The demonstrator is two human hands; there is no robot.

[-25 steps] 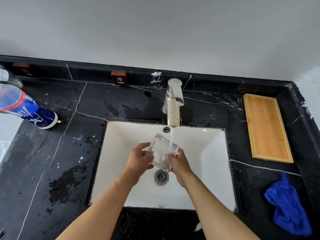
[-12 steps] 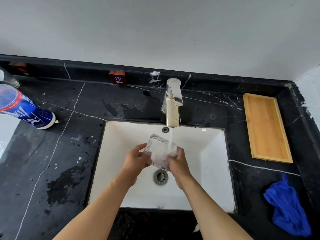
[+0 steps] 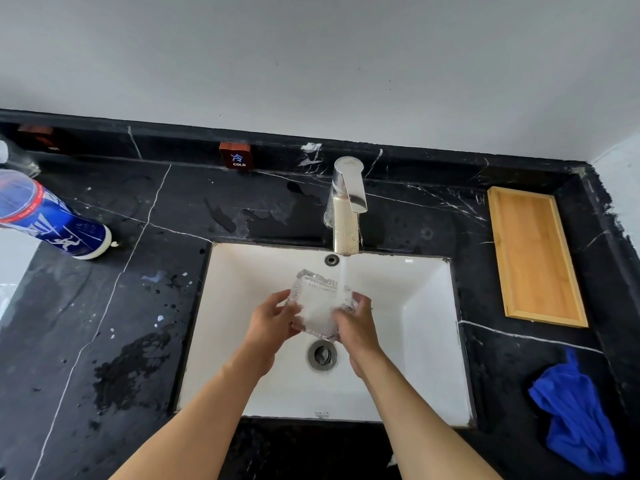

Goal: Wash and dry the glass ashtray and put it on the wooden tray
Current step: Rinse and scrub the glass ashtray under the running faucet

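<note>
1. There is one glass ashtray (image 3: 318, 301), one wooden tray (image 3: 535, 256), one tap (image 3: 346, 206), one white sink (image 3: 429, 337), one blue cloth (image 3: 578, 410) and one blue and white bottle (image 3: 52, 220) on the black surface (image 3: 104, 323).
2. Two bare hands are in view. The left hand (image 3: 272, 327) holds the left side of the ashtray and the right hand (image 3: 356, 325) holds its right side.
3. The fingers of both hands are closed on the ashtray, with the thumbs on the near face.
4. The ashtray is in the air over the middle of the sink, above the round metal drain (image 3: 322, 355) and just near of the tap.
5. It is tilted, with its far edge higher than the near edge. It looks almost square, so I cannot tell a long axis.
6. A thin stream of water (image 3: 343, 275) falls from the tap on the right part of the ashtray.
7. The ashtray is clear, thick glass with a ribbed, cut pattern.
8. The tray is a long rectangle of light wood with a low rim. It lies on the surface at the right, its long side running far to near, well apart from the ashtray.
9. The cloth lies crumpled near of the tray.
10. The surface is black stone with white veins and has wet spots at the left of the sink.
</note>
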